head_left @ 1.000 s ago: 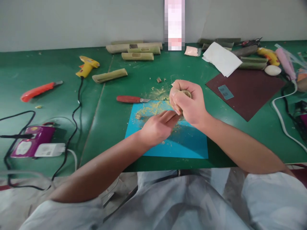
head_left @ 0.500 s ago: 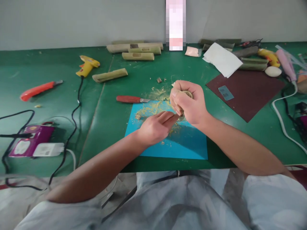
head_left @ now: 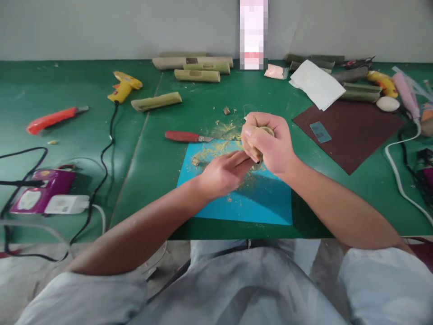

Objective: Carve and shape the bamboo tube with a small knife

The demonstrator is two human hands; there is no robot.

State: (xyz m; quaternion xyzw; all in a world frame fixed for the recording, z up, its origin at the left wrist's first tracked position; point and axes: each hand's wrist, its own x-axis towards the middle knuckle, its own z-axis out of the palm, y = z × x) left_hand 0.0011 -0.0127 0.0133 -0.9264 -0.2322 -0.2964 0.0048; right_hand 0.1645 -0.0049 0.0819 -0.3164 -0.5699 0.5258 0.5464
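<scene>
My right hand (head_left: 267, 140) is closed in a fist around a short bamboo tube (head_left: 269, 131), whose round end shows above the thumb. From the left, my left hand (head_left: 225, 174) reaches in with its fingers pressed together, their tips meeting the underside of the right fist. What those fingertips pinch is hidden. Both hands are over a blue sheet (head_left: 237, 210) strewn with pale shavings (head_left: 216, 152). Just left of them, a red-handled knife (head_left: 182, 136) lies with its blade toward the shavings. A small bamboo chip (head_left: 195, 160) rests on the sheet.
Cut bamboo tubes (head_left: 197, 76) lie at the back. Leftward are a yellow glue gun (head_left: 123, 88), a red cutter (head_left: 52, 120) and a purple power box (head_left: 54, 185) with cords. A dark red sheet (head_left: 350, 144) and white papers (head_left: 316, 85) lie rightward.
The view has shifted slightly, so the table's things appear a little displaced. Both hands keep nearly the same pose, with the right fist still around the bamboo tube.
</scene>
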